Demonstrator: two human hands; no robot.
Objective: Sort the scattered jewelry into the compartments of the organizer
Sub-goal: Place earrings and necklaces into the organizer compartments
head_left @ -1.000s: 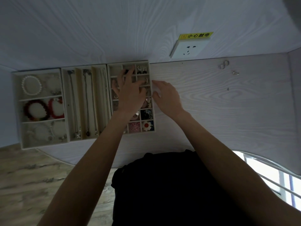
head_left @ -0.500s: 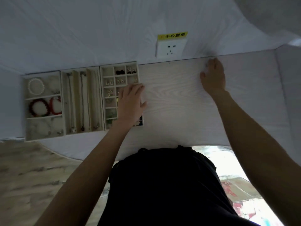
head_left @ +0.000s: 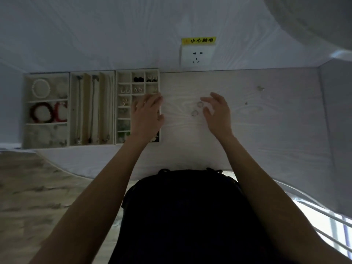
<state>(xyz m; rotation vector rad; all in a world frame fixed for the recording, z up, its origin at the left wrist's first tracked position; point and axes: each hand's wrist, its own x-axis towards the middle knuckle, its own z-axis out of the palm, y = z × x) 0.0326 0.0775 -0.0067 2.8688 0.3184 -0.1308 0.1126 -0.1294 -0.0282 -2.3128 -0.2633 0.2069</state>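
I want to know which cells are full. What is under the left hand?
The left hand lies flat on the small-cell tray. It hides the middle and right cells below it; their contents cannot be seen.

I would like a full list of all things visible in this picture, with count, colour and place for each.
organizer trays: three, beige, side by side at table's left rear
bracelets: white, dark red and red ones, left tray
necklaces: several, dark and pale, middle tray
rings: two, silvery, on table beside right hand
small pieces: two, silvery, table's right part
table: one, pale wood grain
wall socket: one, white, yellow label above
left hand: resting on right tray
right hand: open, beside rings
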